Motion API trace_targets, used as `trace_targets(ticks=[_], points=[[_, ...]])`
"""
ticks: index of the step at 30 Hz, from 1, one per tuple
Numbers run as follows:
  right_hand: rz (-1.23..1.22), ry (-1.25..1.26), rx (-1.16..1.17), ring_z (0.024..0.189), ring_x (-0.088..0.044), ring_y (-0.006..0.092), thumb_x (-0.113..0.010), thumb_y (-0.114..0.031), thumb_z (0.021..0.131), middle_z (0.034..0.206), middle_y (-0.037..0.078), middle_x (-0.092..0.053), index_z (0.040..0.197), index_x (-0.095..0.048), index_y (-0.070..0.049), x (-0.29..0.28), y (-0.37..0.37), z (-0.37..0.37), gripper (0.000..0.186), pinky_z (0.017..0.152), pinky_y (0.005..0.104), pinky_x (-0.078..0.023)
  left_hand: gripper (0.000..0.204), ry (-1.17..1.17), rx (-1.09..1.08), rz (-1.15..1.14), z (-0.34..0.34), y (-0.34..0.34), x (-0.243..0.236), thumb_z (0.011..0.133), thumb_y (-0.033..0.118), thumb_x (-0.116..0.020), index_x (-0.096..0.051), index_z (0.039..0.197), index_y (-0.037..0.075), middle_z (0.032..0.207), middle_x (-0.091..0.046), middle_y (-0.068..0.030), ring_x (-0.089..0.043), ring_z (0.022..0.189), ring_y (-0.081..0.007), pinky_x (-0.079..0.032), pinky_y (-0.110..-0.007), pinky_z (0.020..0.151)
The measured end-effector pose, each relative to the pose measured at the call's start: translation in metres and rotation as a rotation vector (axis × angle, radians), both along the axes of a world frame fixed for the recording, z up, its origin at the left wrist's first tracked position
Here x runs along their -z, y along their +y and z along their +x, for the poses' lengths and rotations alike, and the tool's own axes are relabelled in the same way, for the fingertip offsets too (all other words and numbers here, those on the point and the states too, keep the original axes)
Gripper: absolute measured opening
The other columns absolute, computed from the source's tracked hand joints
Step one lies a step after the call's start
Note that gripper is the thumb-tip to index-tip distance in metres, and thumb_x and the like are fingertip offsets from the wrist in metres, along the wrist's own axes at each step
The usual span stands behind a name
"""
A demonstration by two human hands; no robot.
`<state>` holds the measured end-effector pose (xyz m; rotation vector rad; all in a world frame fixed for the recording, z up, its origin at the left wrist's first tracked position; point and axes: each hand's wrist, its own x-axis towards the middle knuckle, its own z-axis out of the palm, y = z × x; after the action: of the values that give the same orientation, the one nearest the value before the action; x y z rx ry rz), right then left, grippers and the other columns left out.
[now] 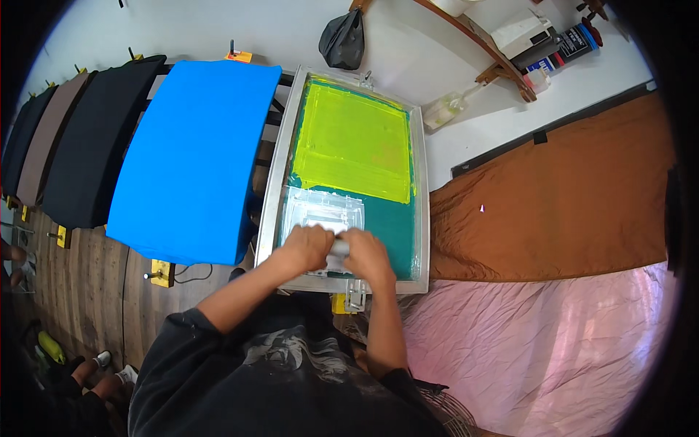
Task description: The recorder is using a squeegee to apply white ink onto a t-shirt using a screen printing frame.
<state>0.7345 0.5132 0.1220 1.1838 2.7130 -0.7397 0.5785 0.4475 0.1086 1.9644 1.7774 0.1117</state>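
Both of my hands are closed around the pale handle of a squeegee, which stands on a screen-printing frame in front of me. My left hand grips its left end and my right hand its right end. The silver-rimmed screen frame holds a dark green mesh. White ink is smeared over the mesh's near left part, just beyond my hands. A yellow-green rectangle covers the far part. My hands hide the squeegee's blade.
Left of the frame lies a board covered in bright blue fabric, followed by black and brown ones. Brown cloth and pink cloth spread to the right. A black bag hangs at the back wall. Another person's legs show lower left.
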Motion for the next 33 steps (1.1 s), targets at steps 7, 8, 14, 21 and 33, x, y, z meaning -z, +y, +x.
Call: trace_targets(ticks=[7,8,14,21,33], points=[[-0.032,-0.049,0.026,0.095,-0.064,0.0368,-0.06,-0.003,0.07,0.097,0.017,-0.068,0.096,-0.069,-0.009,0.014,0.061,-0.034,0.029,0.08,0.0469,-0.052,0.025,0.031,-0.08,-0.035,-0.023,0.06,0.021,0.074,0.011,-0.068,-0.064,0.097,0.003,0.093,-0.067,-0.0192,-0.068,0.086,-0.0353,-0.055,-0.043,0.074],[-0.045,-0.035,0.013,0.095,-0.064,0.0363,-0.061,-0.003,0.069,0.097,0.017,-0.068,0.096,-0.07,-0.01,0.02,0.064,-0.033,0.029,0.08,0.0467,-0.052,0.024,0.026,-0.077,0.004,-0.024,0.06,0.028,0.074,0.01,-0.067,-0.064,0.096,0.003,0.093,-0.066,-0.0199,-0.068,0.085,-0.0355,-0.056,-0.044,0.073],[-0.062,0.008,0.035,0.096,-0.06,0.0394,-0.06,-0.002,0.065,0.099,0.018,-0.064,0.099,-0.069,-0.008,0.021,0.054,-0.03,0.036,0.082,0.0463,-0.05,0.023,0.017,-0.106,0.055,-0.016,0.046,0.025,0.073,0.008,-0.067,-0.063,0.094,0.002,0.09,-0.065,-0.0207,-0.068,0.083,-0.0358,-0.056,-0.042,0.072],[-0.027,0.015,0.075,0.1,-0.059,0.0379,-0.061,-0.001,0.066,0.102,0.017,-0.063,0.102,-0.069,-0.007,0.021,0.036,-0.023,0.037,0.085,0.0459,-0.049,0.021,-0.049,-0.166,0.204,-0.005,0.03,0.033,0.067,-0.002,-0.065,-0.065,0.088,0.001,0.084,-0.065,-0.0193,-0.066,0.077,-0.0369,-0.056,-0.043,0.07],[-0.061,0.049,0.044,0.097,-0.059,0.0385,-0.062,0.003,0.068,0.099,0.02,-0.062,0.096,-0.068,-0.003,0.007,-0.031,0.011,0.029,0.085,0.0463,-0.05,0.012,-0.043,-0.121,0.108,0.026,-0.035,0.01,0.074,0.005,-0.062,-0.065,0.086,0.002,0.083,-0.065,-0.0187,-0.067,0.074,-0.0339,-0.056,-0.042,0.067]])
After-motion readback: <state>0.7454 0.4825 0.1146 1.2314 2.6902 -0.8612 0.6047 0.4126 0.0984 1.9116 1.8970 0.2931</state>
